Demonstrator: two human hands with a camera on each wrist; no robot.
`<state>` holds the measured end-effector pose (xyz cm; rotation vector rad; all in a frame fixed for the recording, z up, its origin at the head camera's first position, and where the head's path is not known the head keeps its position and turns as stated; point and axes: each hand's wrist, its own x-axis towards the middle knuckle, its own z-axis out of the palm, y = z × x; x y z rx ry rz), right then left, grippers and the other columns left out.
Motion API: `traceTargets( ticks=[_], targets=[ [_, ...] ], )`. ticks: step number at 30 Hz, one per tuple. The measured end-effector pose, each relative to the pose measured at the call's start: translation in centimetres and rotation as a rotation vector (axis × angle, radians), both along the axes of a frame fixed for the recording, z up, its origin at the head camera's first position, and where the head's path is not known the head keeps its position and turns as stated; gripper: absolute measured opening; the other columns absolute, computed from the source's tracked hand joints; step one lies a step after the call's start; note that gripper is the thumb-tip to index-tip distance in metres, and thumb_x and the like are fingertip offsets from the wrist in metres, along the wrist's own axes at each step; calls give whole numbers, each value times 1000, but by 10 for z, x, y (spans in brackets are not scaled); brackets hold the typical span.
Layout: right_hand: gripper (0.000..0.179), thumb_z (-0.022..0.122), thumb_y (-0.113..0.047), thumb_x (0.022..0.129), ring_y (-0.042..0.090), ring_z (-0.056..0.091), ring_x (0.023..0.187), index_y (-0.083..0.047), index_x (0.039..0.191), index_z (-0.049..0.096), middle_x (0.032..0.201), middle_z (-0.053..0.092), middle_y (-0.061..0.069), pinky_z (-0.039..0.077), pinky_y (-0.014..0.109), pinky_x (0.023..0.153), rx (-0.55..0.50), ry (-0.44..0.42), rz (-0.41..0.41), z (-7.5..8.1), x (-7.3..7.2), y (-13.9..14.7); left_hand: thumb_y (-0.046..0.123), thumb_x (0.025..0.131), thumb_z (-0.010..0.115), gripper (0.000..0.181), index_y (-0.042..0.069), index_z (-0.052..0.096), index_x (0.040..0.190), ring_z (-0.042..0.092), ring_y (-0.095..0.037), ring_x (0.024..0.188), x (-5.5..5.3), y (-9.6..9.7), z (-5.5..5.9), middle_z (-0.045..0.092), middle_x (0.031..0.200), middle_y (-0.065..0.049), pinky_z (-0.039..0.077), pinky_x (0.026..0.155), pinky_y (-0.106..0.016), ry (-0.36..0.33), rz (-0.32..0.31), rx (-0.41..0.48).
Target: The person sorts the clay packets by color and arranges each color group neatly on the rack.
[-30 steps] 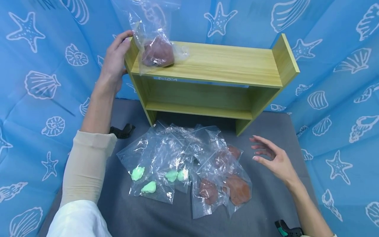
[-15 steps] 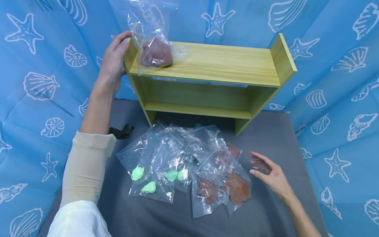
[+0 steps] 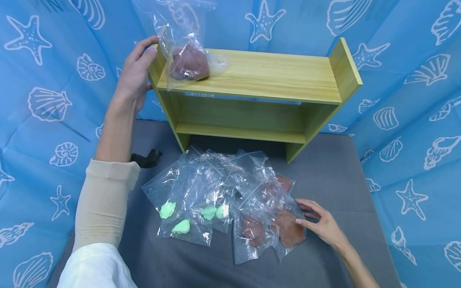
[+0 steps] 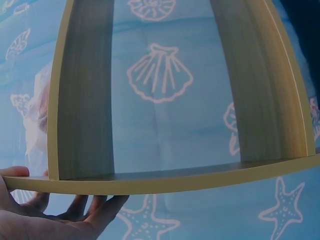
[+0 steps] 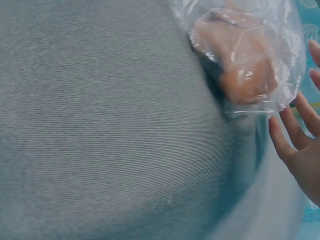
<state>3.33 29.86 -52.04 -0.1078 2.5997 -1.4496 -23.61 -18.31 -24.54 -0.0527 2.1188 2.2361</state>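
My left hand (image 3: 134, 74) grips the left side panel of a small wooden shelf (image 3: 273, 76), and in the left wrist view the fingers (image 4: 107, 202) lie against that panel's edge. On the shelf's top board, beside this hand, stands a clear zip bag (image 3: 189, 64) with a reddish-brown lump in it. My right hand (image 3: 322, 224) is at the right edge of a clear bag holding a flat brown lump (image 3: 289, 230). Its fingers are spread and loosely bent, with fingertips right at the plastic; the right wrist view shows this bag (image 5: 245, 60) just beyond the fingertips.
More clear bags lie overlapping on the grey cloth (image 3: 187, 268), several with pale green lumps (image 3: 181, 227) and others with brown lumps (image 3: 253, 232). A black strap (image 3: 147, 158) is by the left forearm. A blue seashell curtain (image 3: 407, 132) surrounds the table.
My right hand has moved down and left from beside the bags to the edge of the brown-lump bag. The left hand stays on the shelf.
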Motion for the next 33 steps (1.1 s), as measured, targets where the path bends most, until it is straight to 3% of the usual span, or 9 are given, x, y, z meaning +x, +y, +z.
traceTargets(
  ticks=[10, 13, 20, 27, 33],
  targets=[
    [59, 75, -17, 90, 3, 60, 110, -9, 144, 52, 142, 51, 22, 54, 26, 87, -116, -117, 22, -13, 5, 1, 36, 106, 44, 35, 34, 51, 140, 35, -13, 133, -1, 2, 2, 37, 146, 7, 26, 109, -53, 11, -4, -13],
    [62, 76, -16, 89, 7, 62, 108, -8, 145, 50, 143, 49, 26, 54, 27, 85, -140, -131, 35, -15, 6, 0, 35, 106, 45, 34, 35, 52, 140, 36, -13, 133, -1, 2, 2, 38, 146, 7, 26, 108, -52, 9, -1, -11],
    [63, 77, -18, 88, 29, 54, 127, -9, 145, 51, 146, 47, 23, 52, 26, 92, -127, -128, 33, -17, 9, -2, 36, 106, 44, 34, 36, 51, 140, 37, -13, 132, 0, 2, 2, 38, 146, 8, 26, 108, -52, -2, 6, -19],
    [65, 77, -11, 88, 10, 64, 107, -4, 146, 48, 140, 50, 29, 54, 24, 83, -220, -188, 19, -15, 9, 1, 37, 106, 43, 34, 36, 52, 139, 34, -13, 133, 1, 2, 0, 37, 146, 7, 24, 109, -54, 0, 9, -26],
    [63, 74, -5, 89, 10, 66, 102, -3, 146, 47, 133, 55, 31, 55, 24, 81, -240, -123, 62, -10, 8, 5, 37, 106, 42, 34, 36, 51, 140, 35, -13, 133, 2, 1, 0, 37, 146, 7, 25, 110, -54, 6, 5, -28]
  ],
)
